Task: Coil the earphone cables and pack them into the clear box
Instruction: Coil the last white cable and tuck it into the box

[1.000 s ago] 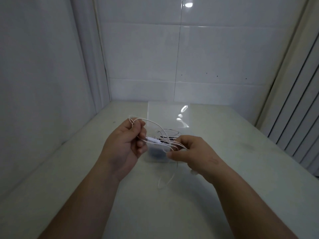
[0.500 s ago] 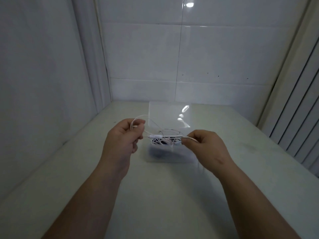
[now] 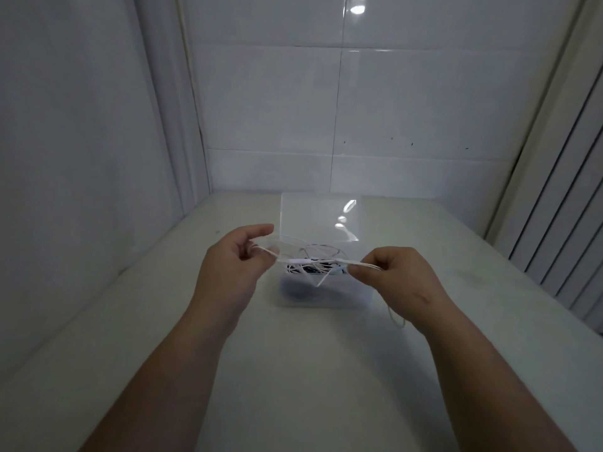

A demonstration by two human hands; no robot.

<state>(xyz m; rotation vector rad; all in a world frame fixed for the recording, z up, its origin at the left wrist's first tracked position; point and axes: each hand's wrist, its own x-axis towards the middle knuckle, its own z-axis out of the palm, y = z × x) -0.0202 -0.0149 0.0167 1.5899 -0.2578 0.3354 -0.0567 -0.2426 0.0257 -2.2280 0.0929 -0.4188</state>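
Note:
A white earphone cable [image 3: 303, 261] with an inline remote is stretched level between my two hands, just above the clear box [image 3: 346, 295]. My left hand [image 3: 233, 269] pinches its left end, with loops running round the fingers. My right hand [image 3: 396, 275] pinches the right end; a loose strand hangs below that wrist. The box stands open on the table, its clear lid [image 3: 321, 220] raised behind, and holds several dark and light cables.
The pale table [image 3: 293, 370] runs to a tiled wall at the back. A plain wall closes the left side. Ribbed panels [image 3: 561, 223] stand along the right edge.
My hands have drawn apart and pulled the cable straight and taut over the box. The slack loop that hung below the hands is gone.

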